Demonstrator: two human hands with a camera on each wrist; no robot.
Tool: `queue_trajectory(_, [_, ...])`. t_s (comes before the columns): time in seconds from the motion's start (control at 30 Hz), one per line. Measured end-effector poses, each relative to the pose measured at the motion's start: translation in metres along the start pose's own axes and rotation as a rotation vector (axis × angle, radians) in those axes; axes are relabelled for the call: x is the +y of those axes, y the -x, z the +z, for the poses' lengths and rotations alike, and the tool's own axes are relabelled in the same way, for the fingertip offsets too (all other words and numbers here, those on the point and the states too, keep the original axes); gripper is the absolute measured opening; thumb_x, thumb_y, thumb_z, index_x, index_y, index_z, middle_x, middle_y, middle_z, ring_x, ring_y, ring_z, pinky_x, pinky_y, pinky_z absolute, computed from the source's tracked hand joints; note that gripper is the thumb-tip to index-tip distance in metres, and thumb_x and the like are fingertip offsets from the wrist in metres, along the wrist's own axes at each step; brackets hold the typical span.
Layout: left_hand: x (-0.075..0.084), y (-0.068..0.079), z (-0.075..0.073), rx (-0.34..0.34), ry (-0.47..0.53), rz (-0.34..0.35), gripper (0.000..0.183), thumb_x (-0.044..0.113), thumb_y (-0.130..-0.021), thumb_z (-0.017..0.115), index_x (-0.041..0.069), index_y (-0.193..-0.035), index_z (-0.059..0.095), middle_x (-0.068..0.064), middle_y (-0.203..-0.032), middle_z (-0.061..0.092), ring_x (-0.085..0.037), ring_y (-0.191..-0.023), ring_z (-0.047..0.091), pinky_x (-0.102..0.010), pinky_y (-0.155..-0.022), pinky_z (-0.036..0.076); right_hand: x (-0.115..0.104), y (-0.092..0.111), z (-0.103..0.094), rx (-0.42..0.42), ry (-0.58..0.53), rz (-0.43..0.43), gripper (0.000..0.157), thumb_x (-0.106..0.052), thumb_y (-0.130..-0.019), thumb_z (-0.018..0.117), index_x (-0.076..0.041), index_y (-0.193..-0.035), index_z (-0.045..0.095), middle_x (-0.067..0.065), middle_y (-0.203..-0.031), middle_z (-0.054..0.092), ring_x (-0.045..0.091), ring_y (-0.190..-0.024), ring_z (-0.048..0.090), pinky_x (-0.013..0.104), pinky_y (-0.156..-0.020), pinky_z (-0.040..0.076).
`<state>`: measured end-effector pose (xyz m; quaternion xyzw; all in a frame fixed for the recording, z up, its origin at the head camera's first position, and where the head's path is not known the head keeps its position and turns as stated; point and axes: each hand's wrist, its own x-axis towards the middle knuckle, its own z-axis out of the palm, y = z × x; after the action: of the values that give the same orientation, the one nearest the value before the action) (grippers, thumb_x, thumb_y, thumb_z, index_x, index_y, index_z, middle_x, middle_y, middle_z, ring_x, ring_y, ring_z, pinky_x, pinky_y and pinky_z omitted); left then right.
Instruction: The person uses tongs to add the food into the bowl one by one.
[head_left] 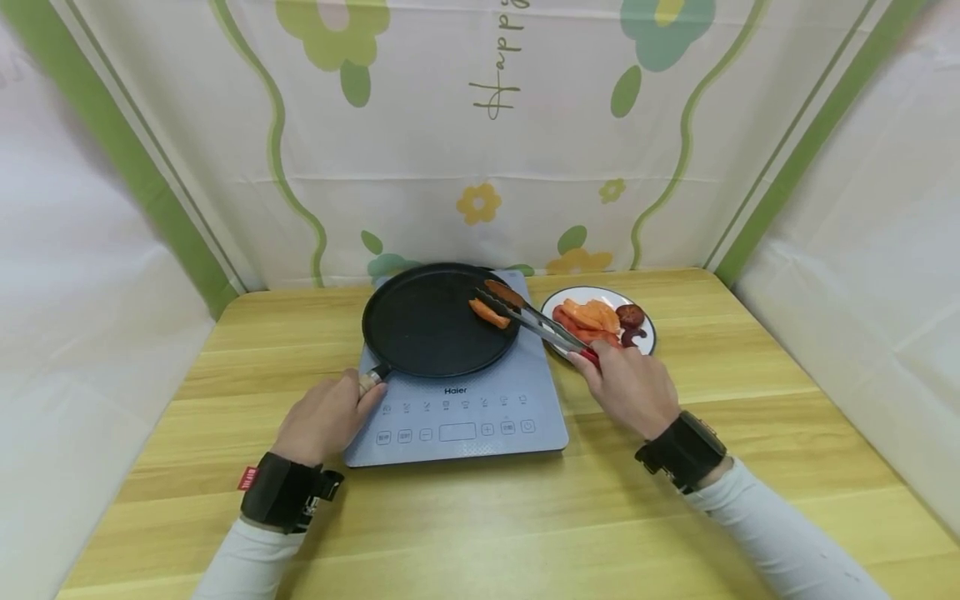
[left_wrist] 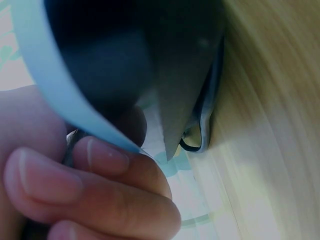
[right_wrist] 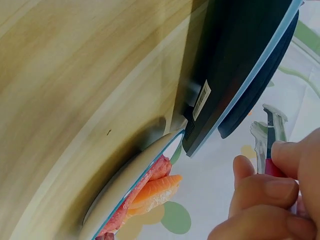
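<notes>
Left hand (head_left: 322, 417): curled around the handle (head_left: 371, 380), so yeah, it's got a proper grip on that.
Right hand (head_left: 630, 387): grasping the tongs (head_left: 551, 330) by their red part, thumb along one side in the right wrist cam.
Slice (head_left: 489, 314): orange one, right at the tongs' tips, over the right side of the pan (head_left: 427, 325). Can't tell if it's actually pinched or just touching, or whether it lies flat on the pan.
Pan: black, round, shallow, sitting toward the back of the cooktop (head_left: 461, 450), handle pointing front-left.
Cooktop: grey Haier, buttons along the front, on a wood-look table (head_left: 487, 533).
Plate (head_left: 648, 338): just right of the cooktop, loaded with orange slices (head_left: 596, 315), reddish pieces (right_wrist: 161, 168) and some dark bits (head_left: 631, 315).
Wrists: chunky black band (head_left: 277, 492) on the left one, similar on the right.
</notes>
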<state>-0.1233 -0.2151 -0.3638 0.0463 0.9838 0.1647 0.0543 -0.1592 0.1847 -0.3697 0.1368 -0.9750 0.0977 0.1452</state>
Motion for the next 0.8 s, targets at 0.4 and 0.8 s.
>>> queue_trajectory(0.4, [-0.001, 0.0, -0.001, -0.002, 0.001, 0.002, 0.044, 0.047, -0.099, 0.044, 0.004, -0.096, 0.047, -0.006, -0.069, 0.043, -0.019, -0.059, 0.045, -0.032, -0.051, 0.033, 0.006, 0.002, -0.007, 0.007, -0.007, 0.015, 0.037, -0.053, -0.096, 0.046, -0.017, -0.086, 0.051, 0.0, -0.057, 0.041, 0.018, -0.048, 0.041, 0.035, -0.041, 0.03])
queue_trajectory(0.8, [0.0, 0.0, 0.0, 0.004, -0.002, 0.007, 0.045, 0.047, -0.099, 0.044, 0.002, -0.098, 0.047, -0.006, -0.069, 0.043, -0.019, -0.058, 0.044, -0.032, -0.051, 0.033, 0.011, 0.005, -0.009, 0.003, 0.026, 0.009, 0.048, -0.056, -0.098, 0.04, -0.012, -0.103, 0.058, 0.001, -0.057, 0.042, 0.019, -0.049, 0.043, 0.034, -0.042, 0.031])
